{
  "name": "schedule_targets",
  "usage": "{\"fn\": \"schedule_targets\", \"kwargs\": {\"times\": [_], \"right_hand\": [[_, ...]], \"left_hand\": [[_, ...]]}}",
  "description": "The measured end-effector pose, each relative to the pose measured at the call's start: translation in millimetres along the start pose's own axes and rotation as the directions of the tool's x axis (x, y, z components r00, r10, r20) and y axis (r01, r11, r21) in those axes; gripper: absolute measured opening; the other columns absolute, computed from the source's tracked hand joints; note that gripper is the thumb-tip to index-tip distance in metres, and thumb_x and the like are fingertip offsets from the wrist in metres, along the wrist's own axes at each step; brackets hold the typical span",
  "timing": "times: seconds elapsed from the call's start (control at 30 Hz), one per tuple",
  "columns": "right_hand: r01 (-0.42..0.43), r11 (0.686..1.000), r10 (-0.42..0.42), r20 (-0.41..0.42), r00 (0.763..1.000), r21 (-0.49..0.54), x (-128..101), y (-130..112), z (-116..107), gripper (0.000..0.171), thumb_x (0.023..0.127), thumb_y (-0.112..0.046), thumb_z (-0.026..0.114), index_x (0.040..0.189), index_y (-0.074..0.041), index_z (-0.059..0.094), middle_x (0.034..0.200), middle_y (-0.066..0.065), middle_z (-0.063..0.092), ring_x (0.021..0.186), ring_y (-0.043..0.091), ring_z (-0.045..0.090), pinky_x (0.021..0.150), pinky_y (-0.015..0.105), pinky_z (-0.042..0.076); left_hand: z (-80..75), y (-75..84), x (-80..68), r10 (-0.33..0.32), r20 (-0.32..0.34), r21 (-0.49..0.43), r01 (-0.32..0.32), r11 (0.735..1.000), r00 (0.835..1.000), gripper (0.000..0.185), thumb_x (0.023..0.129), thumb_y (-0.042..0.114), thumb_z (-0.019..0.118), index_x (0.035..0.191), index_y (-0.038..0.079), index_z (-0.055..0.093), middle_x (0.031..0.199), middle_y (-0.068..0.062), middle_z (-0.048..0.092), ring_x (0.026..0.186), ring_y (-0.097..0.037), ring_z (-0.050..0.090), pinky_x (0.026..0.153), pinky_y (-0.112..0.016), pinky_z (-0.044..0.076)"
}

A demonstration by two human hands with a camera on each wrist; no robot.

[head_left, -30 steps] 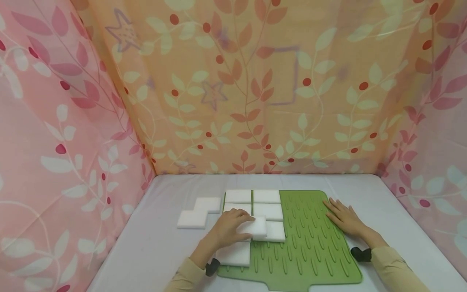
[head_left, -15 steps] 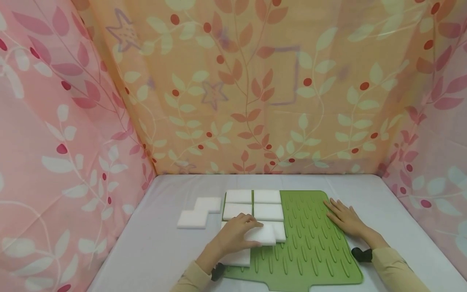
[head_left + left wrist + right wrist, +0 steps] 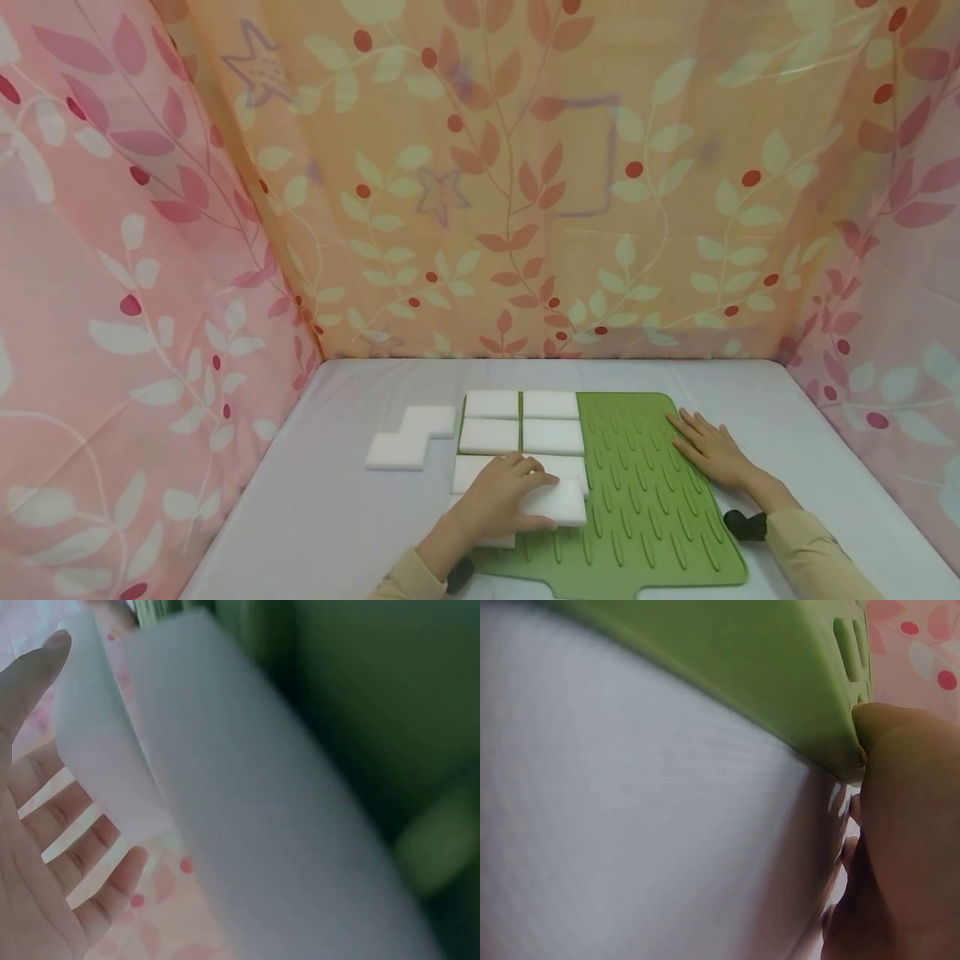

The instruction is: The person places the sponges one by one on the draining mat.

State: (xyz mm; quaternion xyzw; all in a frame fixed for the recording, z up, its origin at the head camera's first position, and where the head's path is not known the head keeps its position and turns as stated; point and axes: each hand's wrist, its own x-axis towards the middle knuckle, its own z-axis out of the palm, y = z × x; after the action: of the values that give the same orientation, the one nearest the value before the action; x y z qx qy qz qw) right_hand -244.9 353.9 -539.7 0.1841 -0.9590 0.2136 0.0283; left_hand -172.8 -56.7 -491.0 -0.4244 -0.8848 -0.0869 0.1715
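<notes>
My left hand (image 3: 517, 498) grips a white foam block (image 3: 558, 502), fingers on top and thumb at its near side, over the green ribbed mat (image 3: 652, 508). The block sits just in front of several white blocks (image 3: 521, 421) laid in two columns on the mat's far left corner. In the left wrist view the block (image 3: 247, 810) fills the frame, with my fingers (image 3: 52, 825) behind it. My right hand (image 3: 707, 452) lies flat on the mat's right edge; the right wrist view shows the thumb (image 3: 907, 787) against the mat's rim (image 3: 742, 660).
Two more white blocks (image 3: 408, 437) lie staggered on the white tabletop (image 3: 315, 517) left of the mat. Floral fabric walls (image 3: 495, 183) close in the back and both sides. A further block lies partly under my left hand.
My left hand has carried the block to the right and nearer to me, from the left column to the right one. The right hand has stayed put.
</notes>
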Motion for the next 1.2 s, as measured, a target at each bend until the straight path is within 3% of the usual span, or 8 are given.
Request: {"fn": "schedule_targets", "kwargs": {"times": [0.4, 0.7, 1.2], "right_hand": [[0.008, 1.0, -0.008, -0.007, 1.0, -0.002, -1, -2, -1, 0.053, 0.097, -0.031, 0.045, 0.142, -0.006, 0.035, 0.144, 0.03, 0.027, 0.13, 0.054, 0.02, 0.096, 0.073, 0.008], [0.006, 1.0, -0.006, -0.01, 1.0, 0.0, 0, -3, -1, 0.053, 0.097, -0.031, 0.045, 0.142, -0.005, 0.036, 0.144, 0.029, 0.027, 0.13, 0.054, 0.02, 0.097, 0.073, 0.008], [-0.006, 1.0, 0.006, 0.0, 1.0, 0.0, 1, -1, 0, 0.054, 0.097, -0.033, 0.044, 0.143, -0.005, 0.034, 0.145, 0.029, 0.026, 0.131, 0.053, 0.018, 0.097, 0.072, 0.007]], "left_hand": [[10.5, 17.0, -0.7, 0.015, 0.015, 0.059, -0.016, 0.998, 1.0, 0.056, 0.076, 0.069, 0.055, 0.117, 0.032, 0.06, 0.106, 0.015, 0.057, 0.093, -0.005, 0.049, 0.074, -0.02, 0.039], [13.4, 19.1, -1.6, 0.025, 0.016, 0.095, -0.026, 0.995, 1.0, 0.056, 0.076, 0.069, 0.054, 0.117, 0.032, 0.06, 0.105, 0.013, 0.056, 0.091, -0.006, 0.048, 0.073, -0.02, 0.038], [11.9, 18.9, -1.6, 0.034, 0.022, 0.079, -0.035, 0.996, 0.999, 0.056, 0.075, 0.068, 0.057, 0.117, 0.031, 0.06, 0.105, 0.013, 0.056, 0.09, -0.006, 0.048, 0.071, -0.019, 0.036]]}}
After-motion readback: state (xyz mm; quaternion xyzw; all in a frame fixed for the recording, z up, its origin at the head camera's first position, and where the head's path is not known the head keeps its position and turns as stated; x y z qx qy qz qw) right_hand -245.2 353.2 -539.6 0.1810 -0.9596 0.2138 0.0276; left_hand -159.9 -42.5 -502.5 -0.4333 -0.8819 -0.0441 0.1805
